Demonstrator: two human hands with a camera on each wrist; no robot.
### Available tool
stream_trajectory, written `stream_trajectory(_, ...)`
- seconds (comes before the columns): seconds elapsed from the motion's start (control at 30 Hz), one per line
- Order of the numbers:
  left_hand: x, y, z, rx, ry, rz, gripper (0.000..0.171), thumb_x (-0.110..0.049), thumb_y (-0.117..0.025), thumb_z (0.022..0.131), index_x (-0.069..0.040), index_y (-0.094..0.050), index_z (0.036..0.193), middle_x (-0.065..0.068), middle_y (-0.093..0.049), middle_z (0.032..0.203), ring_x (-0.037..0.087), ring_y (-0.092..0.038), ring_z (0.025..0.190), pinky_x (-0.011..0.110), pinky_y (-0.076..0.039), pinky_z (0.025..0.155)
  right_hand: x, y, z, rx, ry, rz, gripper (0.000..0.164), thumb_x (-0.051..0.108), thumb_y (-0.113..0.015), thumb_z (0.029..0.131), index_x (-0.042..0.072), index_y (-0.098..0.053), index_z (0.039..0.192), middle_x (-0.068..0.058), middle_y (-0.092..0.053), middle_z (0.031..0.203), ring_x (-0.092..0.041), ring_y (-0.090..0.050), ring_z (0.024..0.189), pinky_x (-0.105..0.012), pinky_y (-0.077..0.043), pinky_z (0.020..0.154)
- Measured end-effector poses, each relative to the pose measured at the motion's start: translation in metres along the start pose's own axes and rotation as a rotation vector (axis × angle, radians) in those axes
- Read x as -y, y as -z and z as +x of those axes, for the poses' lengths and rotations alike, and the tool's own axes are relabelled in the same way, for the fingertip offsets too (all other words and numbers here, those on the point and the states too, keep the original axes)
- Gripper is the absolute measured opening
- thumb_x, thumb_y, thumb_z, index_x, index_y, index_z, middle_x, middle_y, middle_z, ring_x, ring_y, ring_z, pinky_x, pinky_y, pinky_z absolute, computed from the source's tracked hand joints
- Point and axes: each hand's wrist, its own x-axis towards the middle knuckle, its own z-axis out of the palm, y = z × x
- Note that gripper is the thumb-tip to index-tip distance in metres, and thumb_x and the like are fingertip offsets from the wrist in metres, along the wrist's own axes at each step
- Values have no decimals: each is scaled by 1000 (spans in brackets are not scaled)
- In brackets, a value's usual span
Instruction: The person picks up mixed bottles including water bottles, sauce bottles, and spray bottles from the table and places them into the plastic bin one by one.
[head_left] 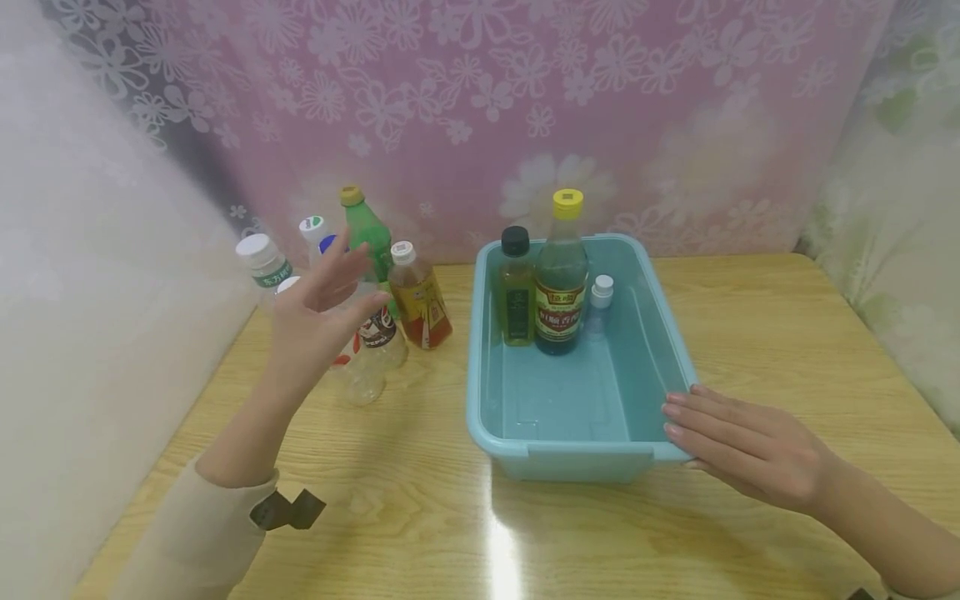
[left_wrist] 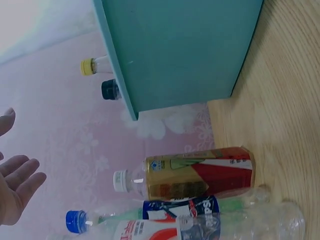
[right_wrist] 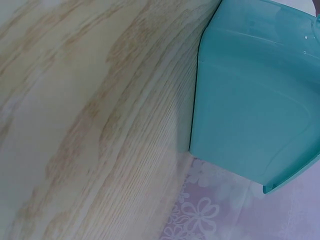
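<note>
My left hand [head_left: 318,312] hovers over a group of bottles at the left, thumb and fingers spread apart and holding nothing. Beneath and beside it stand a clear bottle [left_wrist: 270,222] with a red-and-white label, a Pepsi bottle [head_left: 378,332] with a blue cap, a green bottle [head_left: 367,229] and a tea-coloured drink bottle [head_left: 422,304]. My right hand [head_left: 757,450] rests with straight fingers over the front right corner of a light blue plastic bin [head_left: 585,460]. Inside the bin stand a yellow-capped vinegar bottle [head_left: 561,287], a black-capped oil bottle [head_left: 516,292] and a small white-capped bottle [head_left: 600,296].
More white-capped bottles [head_left: 258,254] stand at the far left, partly behind my left hand. A pink flowered curtain [head_left: 465,125] hangs behind the wooden table [head_left: 780,333]. A pale wall [head_left: 112,292] runs along the left side.
</note>
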Motion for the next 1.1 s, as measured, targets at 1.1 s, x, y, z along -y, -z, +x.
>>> stream_trajectory(1.1,42,41,-2,-273,127,121,69,-6,-76,79,-24,-46,138,-2,-47,142,15,-50,127,33,-45,100,0,0,2,-11,2,1,24,9,-55,96,-11,-66,106,-23,-68,105,-30,-64,105,-38,-47,99)
